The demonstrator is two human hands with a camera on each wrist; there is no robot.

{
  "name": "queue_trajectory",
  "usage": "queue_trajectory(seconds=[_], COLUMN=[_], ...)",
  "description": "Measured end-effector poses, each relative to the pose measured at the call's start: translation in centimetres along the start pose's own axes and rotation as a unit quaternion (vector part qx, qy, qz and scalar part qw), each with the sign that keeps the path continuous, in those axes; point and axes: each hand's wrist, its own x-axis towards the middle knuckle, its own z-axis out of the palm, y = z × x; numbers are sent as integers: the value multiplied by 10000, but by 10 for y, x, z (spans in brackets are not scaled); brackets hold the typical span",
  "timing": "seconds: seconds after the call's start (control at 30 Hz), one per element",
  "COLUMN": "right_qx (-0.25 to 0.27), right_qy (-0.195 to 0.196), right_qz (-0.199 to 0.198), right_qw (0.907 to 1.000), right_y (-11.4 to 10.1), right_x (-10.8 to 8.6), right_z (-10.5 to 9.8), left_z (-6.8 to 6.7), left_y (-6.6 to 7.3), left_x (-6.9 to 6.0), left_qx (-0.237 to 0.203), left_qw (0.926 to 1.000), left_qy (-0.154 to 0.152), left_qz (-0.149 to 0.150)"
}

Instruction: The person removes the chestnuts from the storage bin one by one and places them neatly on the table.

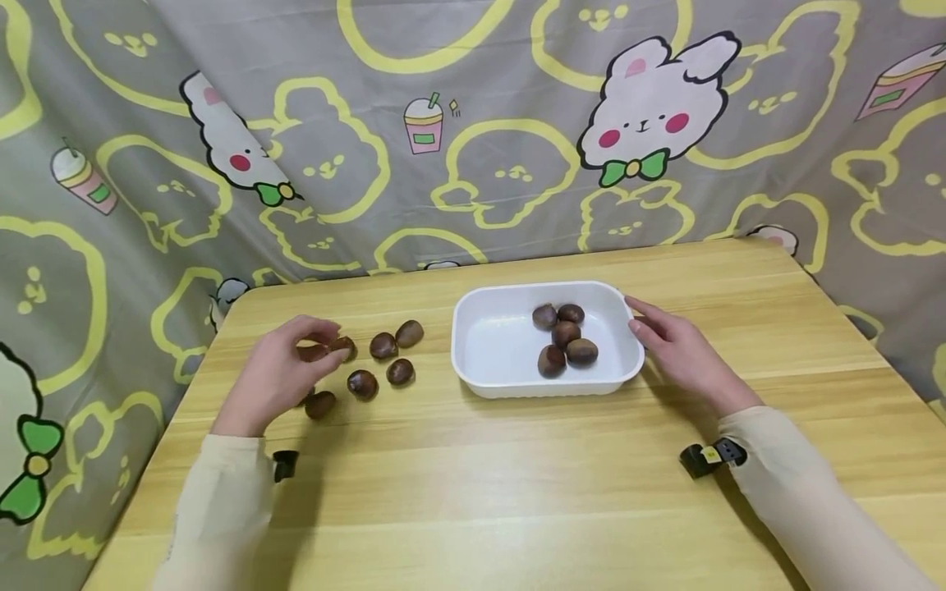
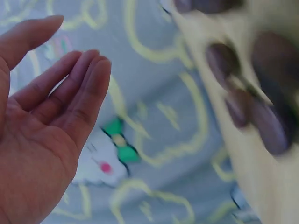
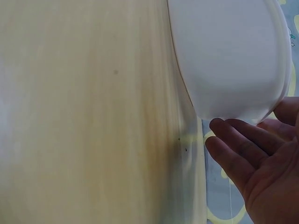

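Observation:
My left hand [image 1: 277, 373] hovers over the loose chestnuts on the left of the table. Its fingers are gently bent, thumb and fingertips apart; the left wrist view shows nothing in the palm [image 2: 39, 154]. Below and beside it lie several glossy brown chestnuts [image 1: 363, 384], a few partly hidden by the hand. A white rectangular tray [image 1: 491, 349] stands near the table's middle, with several chestnuts [image 1: 567, 335] grouped toward its right half. At the tray's right end, my right hand [image 1: 683, 357] touches the outer wall with extended fingertips [image 3: 217, 124].
The light wood table [image 1: 473, 476] carries everything. Behind it hangs a grey curtain [image 1: 510, 82] with yellow outlines and cartoon rabbits, which also runs down the left side. A small black device [image 1: 702, 460] is on the right wrist, another [image 1: 285, 465] on the left.

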Motion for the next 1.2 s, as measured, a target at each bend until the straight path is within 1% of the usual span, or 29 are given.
queue_trajectory(seconds=[0.1,0.2,0.27,0.37,0.47,0.53,0.63,0.83,1.0,1.2], right_qx=[-7,2,14,18,12,14,48,17,38,68], right_qy=[14,29,40,37,36,42,33,39,43,54], right_qz=[-15,-29,-33,-26,-23,-39,-71,-70,-63,-74], right_qw=[10000,10000,10000,10000,10000,10000,10000,10000,10000,9999], right_y=[1,2,2,3,3,2,2,1,1,1], right_x=[0,0,0,-1,-1,0,0,0,0,0], right_z=[0,0,1,1,0,0,1,1,1,1], left_z=[11,27,39,57,75,85,98,116,131,153], left_y=[25,45,58,74,87,93,101,112,119,126], left_x=[10,21,27,36,42,45,50,59,64,72], left_qx=[-334,-624,-781,-1018,-1149,-1191,-1237,-1227,-1120,-955], left_qw=[9993,9972,9952,9906,9862,9839,9817,9786,9787,9764], left_qy=[-121,-309,-421,-542,-696,-835,-982,-1075,-1210,-1554], left_qz=[126,264,408,740,968,1038,1065,1253,1222,1153])
